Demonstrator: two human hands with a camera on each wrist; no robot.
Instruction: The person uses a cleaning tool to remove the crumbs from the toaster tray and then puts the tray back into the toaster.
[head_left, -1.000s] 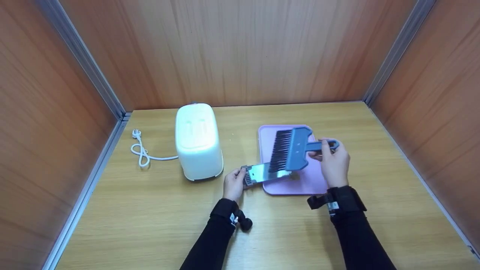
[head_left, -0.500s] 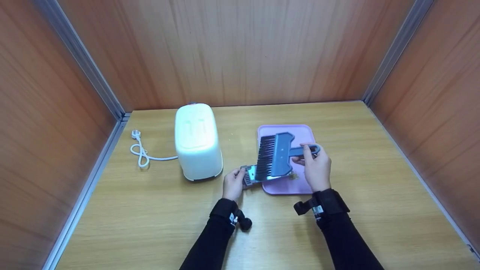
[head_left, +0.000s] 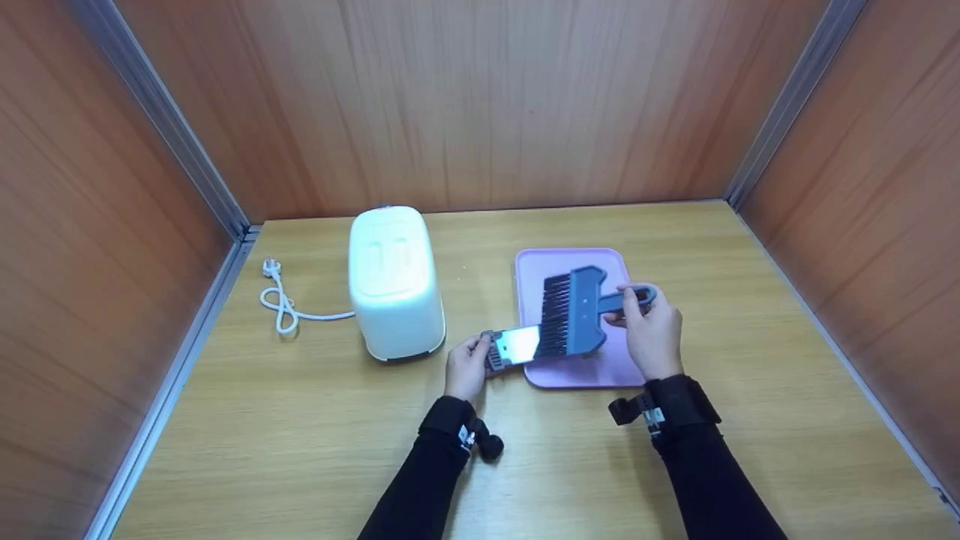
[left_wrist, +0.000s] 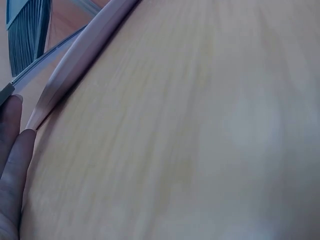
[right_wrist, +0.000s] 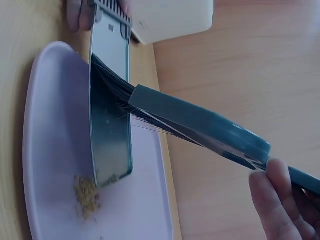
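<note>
Tan crumbs [right_wrist: 87,196] are held in the lilac rectangular tray [head_left: 619,366]; partly over it, a flat silver pan [head_left: 517,345] is pinched by the left hand [head_left: 466,370], a blue black-bristled brush [head_left: 585,309] by the right hand [head_left: 654,337].

We see open room on the light-brown wood-grained surface [head_left: 780,337] right of the lilac rectangular tray [head_left: 538,261], and a lane between that tray and the white rounded boxy appliance [head_left: 394,281], its near end narrowed by the left hand [head_left: 466,369]. Above the tray, the wide blue brush [head_left: 585,311] and the flat silvery plate [head_left: 519,345] bar us from reaching straight down; left of the appliance, a looped white cord [head_left: 285,307] lies in our way.
</note>
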